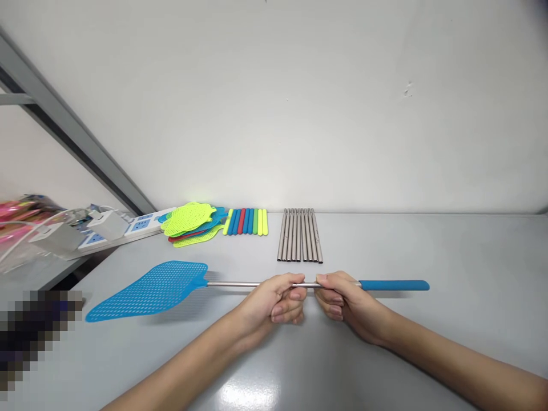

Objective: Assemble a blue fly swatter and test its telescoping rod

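A blue fly swatter (158,290) with a thin metal rod and a blue handle lies crosswise in front of me, just above the table. My left hand (280,299) is closed round the rod left of its middle, thumb on top. Close beside it, my right hand (342,297) grips the rod near the blue handle (394,285). A short stretch of bare rod shows between the two hands. The mesh head points left and the handle points right.
Behind the hands lie several metal tubes (299,235) in a row. Left of them are several coloured handles (245,221) and a pile of mesh swatter heads (190,220). Power strips (141,224) with plugged-in adapters (107,224) line the left edge. A white wall (299,114) stands behind the grey table (449,251).
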The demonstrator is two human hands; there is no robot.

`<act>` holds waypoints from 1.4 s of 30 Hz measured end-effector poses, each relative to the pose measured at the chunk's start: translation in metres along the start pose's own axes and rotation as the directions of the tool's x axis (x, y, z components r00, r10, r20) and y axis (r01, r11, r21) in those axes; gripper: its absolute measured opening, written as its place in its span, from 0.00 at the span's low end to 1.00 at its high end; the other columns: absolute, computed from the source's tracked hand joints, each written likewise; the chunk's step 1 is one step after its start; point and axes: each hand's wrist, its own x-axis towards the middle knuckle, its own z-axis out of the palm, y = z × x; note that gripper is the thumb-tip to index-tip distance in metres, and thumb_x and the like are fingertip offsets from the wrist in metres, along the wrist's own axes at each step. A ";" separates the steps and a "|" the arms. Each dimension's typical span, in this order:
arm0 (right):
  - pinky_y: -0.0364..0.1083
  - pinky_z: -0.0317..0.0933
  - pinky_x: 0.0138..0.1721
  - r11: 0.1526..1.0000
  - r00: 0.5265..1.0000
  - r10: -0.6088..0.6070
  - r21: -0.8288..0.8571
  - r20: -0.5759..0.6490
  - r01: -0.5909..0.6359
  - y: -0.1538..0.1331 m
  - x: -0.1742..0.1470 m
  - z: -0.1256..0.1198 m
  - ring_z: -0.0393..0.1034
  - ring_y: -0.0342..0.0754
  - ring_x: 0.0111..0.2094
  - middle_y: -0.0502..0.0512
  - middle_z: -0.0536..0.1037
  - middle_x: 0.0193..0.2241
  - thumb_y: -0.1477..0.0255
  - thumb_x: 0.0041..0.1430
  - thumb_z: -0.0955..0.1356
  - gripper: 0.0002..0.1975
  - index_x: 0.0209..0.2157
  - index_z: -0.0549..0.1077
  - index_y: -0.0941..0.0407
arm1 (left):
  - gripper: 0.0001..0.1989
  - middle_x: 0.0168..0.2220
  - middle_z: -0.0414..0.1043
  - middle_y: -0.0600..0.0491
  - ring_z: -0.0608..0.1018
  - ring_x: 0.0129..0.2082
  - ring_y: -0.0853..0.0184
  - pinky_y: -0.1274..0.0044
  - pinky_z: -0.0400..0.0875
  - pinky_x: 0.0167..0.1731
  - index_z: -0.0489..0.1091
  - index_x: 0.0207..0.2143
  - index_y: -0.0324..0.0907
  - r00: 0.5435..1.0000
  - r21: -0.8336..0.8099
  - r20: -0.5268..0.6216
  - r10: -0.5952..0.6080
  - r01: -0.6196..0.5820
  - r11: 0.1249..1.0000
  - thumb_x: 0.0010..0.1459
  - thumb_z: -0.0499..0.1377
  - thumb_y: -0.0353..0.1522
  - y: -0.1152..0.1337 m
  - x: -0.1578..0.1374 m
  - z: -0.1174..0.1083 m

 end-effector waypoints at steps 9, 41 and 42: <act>0.42 0.37 0.19 0.999 1.000 -0.009 0.040 0.012 0.009 0.002 0.004 -0.004 0.44 0.38 0.16 0.43 0.49 0.12 0.68 0.54 0.60 0.20 0.13 0.49 0.56 | 0.18 0.06 0.41 0.64 0.45 0.10 0.76 0.80 0.58 0.24 0.54 0.14 0.41 0.998 -0.051 0.035 -0.045 0.047 0.998 0.55 0.46 0.35 0.003 0.003 -0.009; 0.41 0.43 0.18 0.995 0.998 -0.050 0.082 0.026 0.047 0.005 0.006 -0.007 0.50 0.38 0.14 0.46 0.56 0.10 0.68 0.55 0.60 0.21 0.11 0.56 0.58 | 0.20 0.06 0.41 0.64 0.48 0.10 0.77 0.77 0.61 0.28 0.53 0.14 0.41 0.994 -0.127 0.107 0.019 -0.005 0.992 0.57 0.47 0.36 -0.010 0.015 -0.017; 0.41 0.44 0.18 0.996 0.998 -0.050 0.078 0.026 0.048 0.005 0.006 -0.007 0.50 0.39 0.14 0.46 0.55 0.10 0.68 0.55 0.61 0.21 0.11 0.56 0.58 | 0.20 0.06 0.41 0.64 0.48 0.10 0.76 0.77 0.61 0.28 0.53 0.14 0.41 0.994 -0.126 0.107 0.022 -0.008 0.992 0.57 0.47 0.36 -0.010 0.015 -0.017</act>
